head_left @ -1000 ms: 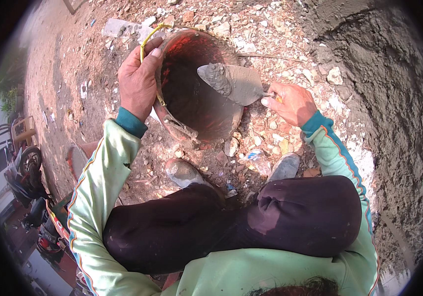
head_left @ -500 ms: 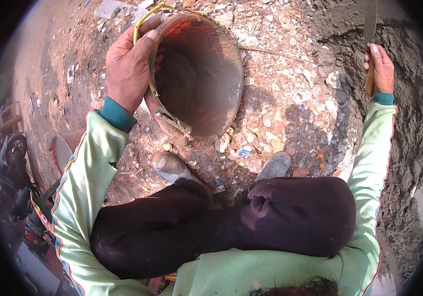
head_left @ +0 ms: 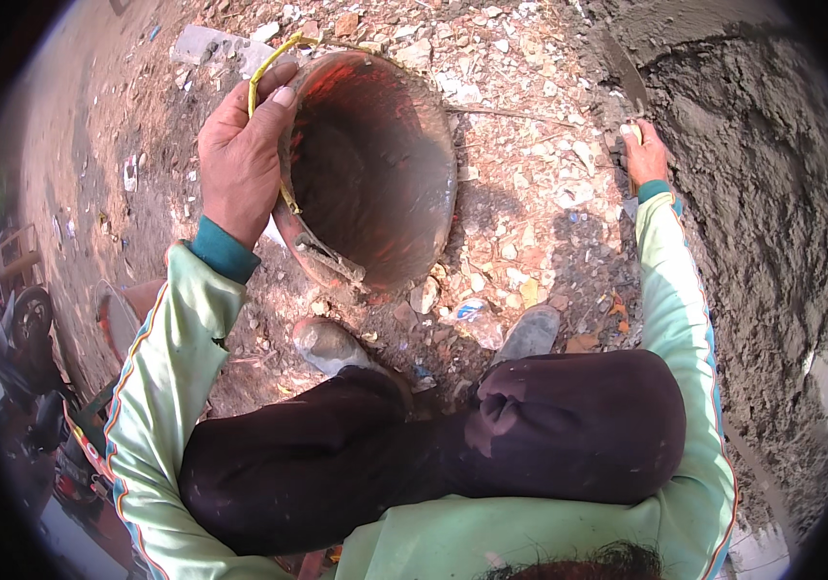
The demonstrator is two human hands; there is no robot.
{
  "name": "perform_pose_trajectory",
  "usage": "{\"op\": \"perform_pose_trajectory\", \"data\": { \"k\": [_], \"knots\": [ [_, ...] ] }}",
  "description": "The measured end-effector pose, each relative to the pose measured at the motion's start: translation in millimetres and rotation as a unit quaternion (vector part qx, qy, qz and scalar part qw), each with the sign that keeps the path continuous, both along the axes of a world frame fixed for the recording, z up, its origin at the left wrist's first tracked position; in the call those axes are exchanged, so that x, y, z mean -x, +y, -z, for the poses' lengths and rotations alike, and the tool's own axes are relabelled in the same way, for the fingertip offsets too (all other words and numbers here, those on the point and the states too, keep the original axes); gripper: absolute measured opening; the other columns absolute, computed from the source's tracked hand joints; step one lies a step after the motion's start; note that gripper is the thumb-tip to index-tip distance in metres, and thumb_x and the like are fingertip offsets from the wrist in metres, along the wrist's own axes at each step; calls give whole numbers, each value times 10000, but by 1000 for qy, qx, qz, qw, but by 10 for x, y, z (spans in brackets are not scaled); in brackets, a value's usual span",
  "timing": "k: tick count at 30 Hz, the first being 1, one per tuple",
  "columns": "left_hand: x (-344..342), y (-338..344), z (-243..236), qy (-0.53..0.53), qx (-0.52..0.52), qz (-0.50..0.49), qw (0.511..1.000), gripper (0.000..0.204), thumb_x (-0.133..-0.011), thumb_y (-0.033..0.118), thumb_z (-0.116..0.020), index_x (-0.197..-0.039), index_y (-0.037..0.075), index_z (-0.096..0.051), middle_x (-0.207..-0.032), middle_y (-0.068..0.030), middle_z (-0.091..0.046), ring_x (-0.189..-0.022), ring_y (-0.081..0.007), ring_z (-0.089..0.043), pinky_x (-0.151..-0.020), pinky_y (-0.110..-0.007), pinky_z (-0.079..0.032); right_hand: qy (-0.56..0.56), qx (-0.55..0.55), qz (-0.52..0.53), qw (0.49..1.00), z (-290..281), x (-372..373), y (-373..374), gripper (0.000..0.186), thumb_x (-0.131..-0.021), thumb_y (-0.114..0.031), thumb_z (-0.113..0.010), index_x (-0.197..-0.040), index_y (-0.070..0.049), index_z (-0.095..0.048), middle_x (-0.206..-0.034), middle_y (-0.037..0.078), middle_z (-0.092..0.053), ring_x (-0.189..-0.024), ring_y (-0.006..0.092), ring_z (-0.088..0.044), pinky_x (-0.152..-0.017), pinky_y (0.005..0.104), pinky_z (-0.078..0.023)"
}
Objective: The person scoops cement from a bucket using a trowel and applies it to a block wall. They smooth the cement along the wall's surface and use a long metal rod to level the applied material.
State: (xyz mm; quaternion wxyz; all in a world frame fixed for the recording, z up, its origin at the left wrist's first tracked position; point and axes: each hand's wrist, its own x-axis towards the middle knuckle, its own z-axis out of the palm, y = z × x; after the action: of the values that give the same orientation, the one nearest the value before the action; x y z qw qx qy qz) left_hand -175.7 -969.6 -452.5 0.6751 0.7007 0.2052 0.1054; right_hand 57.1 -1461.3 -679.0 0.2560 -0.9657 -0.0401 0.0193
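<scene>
A worn bucket [head_left: 371, 193], stained red and grey with wet grey material inside, is tilted in front of me. My left hand [head_left: 240, 155] is closed on its left rim, beside a yellow rope handle [head_left: 264, 63]. Off to the bucket's right, my right hand [head_left: 644, 153] grips a trowel [head_left: 628, 72] by its handle, the blade pointing away along the edge of rough grey mortar [head_left: 752, 174]. Whether the blade touches the mortar I cannot tell.
Rubble-strewn ground [head_left: 520, 242] lies around my boots [head_left: 525, 333], with a plastic scrap [head_left: 472, 319] between them. A second bucket [head_left: 124, 314] and parked motorbikes [head_left: 32, 343] are at the left. A pale slab piece [head_left: 201, 43] lies behind the bucket.
My right hand took the trowel out from over the bucket to the mortar at the right, then moved somewhat left. My left hand stayed on the rim, shifting slightly left in view.
</scene>
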Motion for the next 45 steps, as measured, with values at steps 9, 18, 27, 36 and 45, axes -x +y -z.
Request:
{"op": "perform_pose_trajectory", "data": {
  "k": [9,18,27,36,45],
  "knots": [
    [83,46,-66,-7,-27,-3,1000,305,-996,143,-589,-1257,-10,-630,-1025,-2,-656,-903,-63,-580,-806,-224,-481,82,-274,89,954,-590,-91,276,449,-914,-261,-698,-1282,-26,-593,-900,26,-663,-638,98,-599,-523,249,-486],
    [44,-9,-76,4,-15,-5,1000,305,-998,139,-578,-1262,-5,-626,-1011,11,-648,-880,-57,-577,-787,-219,-485,28,-355,58,933,-1163,380,-2,248,-994,-258,-605,-1187,-102,-604,-824,-26,-574,-638,57,-534,-535,216,-454],
    [29,-13,-69,0,-22,4,1000,296,-997,139,-575,-1243,-16,-631,-1011,1,-646,-887,-67,-575,-808,-229,-479,56,31,67,996,-239,695,-511,368,-914,-326,-646,-1169,-63,-611,-920,118,-678,-738,248,-651,-676,363,-521],
    [93,62,-44,1,-51,4,999,306,-993,142,-574,-1241,-26,-636,-1075,-29,-663,-962,-92,-586,-872,-249,-470,92,173,45,980,-462,494,-261,435,-912,-339,-597,-1248,-63,-594,-1201,250,-646,-1120,425,-610,-940,509,-473],
    [92,0,-64,-7,-80,7,997,303,-980,152,-589,-1228,-10,-651,-1026,-14,-666,-913,-81,-586,-834,-240,-480,65,328,-10,943,-1178,201,86,344,-960,-252,-529,-1204,-18,-589,-1211,240,-638,-1129,427,-611,-943,519,-492]
  ]
}}
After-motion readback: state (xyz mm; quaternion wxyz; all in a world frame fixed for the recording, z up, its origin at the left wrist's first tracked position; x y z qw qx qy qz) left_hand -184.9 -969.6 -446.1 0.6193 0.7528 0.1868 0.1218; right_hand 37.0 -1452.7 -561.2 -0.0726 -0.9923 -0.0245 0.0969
